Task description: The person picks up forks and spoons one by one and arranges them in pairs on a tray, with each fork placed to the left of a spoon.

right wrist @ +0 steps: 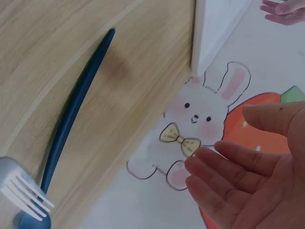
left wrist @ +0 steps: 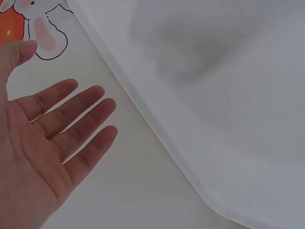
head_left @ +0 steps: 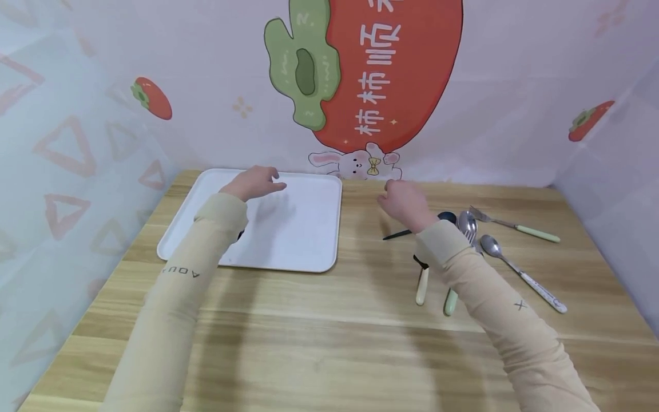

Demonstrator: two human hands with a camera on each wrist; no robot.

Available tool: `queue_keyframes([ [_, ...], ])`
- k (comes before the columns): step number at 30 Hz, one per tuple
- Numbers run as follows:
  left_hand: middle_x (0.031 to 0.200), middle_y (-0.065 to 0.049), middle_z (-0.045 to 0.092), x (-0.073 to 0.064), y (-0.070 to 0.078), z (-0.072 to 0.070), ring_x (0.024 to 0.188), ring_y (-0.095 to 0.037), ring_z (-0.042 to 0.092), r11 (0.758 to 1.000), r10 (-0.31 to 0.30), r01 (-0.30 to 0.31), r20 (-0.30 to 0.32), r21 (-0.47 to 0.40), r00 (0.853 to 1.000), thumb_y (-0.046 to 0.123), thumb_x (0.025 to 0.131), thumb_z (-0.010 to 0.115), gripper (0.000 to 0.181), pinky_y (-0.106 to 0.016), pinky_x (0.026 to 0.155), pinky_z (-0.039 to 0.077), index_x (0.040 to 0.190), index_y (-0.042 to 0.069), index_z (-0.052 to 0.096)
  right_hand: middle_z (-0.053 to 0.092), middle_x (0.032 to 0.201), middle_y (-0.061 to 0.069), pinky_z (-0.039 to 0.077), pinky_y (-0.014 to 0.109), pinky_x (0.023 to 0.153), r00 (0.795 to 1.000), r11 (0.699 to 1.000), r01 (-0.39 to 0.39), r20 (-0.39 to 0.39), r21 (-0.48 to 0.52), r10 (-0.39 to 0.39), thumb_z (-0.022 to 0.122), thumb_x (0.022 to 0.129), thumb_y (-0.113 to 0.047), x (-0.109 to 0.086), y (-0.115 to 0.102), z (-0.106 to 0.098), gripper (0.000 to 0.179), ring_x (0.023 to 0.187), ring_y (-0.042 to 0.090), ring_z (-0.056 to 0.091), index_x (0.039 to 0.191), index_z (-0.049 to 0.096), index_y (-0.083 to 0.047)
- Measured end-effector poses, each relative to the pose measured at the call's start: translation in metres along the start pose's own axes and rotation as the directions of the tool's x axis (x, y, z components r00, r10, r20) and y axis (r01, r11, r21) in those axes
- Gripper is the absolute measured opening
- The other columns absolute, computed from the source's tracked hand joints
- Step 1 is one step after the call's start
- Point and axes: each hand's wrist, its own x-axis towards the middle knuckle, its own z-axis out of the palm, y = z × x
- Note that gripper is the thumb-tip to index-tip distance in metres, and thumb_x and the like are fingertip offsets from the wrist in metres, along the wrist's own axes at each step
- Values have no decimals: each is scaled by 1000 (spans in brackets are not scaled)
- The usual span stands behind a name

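Over the white tray (head_left: 309, 234) hovers my left hand (head_left: 252, 183), holding nothing. The left wrist view shows that palm (left wrist: 43, 152) with its fingers spread, beside the tray's edge. My right hand (head_left: 407, 203) is also bare, raised above the table near the cutlery, its fingers relaxed in the right wrist view. Nearest to it lies a dark spoon (right wrist: 76, 109) with a slim handle. Fork tines (right wrist: 26, 193) overlap the spoon's bowl in that view. Part of the cutlery is hidden under my right forearm.
Right of the forearm lie a fork with a pale green handle (head_left: 538, 232) and a spoon with a white patterned handle (head_left: 540, 288). A cream handle (head_left: 422, 287) and a green handle (head_left: 451, 303) point toward me. A printed backdrop (head_left: 206, 131) stands behind the wooden table (head_left: 319, 355).
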Motion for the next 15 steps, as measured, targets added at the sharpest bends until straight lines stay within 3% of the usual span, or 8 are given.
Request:
queue_keyframes([
  [4,125,-18,49,-3,-8,0,111,-33,47,1000,-1,0,6,12,1000,36,91,48,46,-49,94,38,123,3,49,60,103,18,49,42,79,1000,1000,7,-2,18,-7,49,92,-24,-6,-10,2,34,85,28,58,111,55,4],
  [10,119,-17,53,-14,-25,-2,105,-32,50,999,41,-40,-44,14,998,31,92,47,39,-48,89,40,116,1,54,57,90,12,47,34,65,1000,998,6,-7,67,-6,50,92,-22,-9,-27,6,26,71,23,53,103,58,1],
  [15,115,-19,55,-22,-39,-4,102,-32,51,999,42,-41,-74,5,996,29,91,46,37,-48,87,41,112,0,56,53,80,8,44,29,58,1000,992,-17,24,126,14,49,92,-24,-9,-36,13,24,67,21,51,99,58,-2],
])
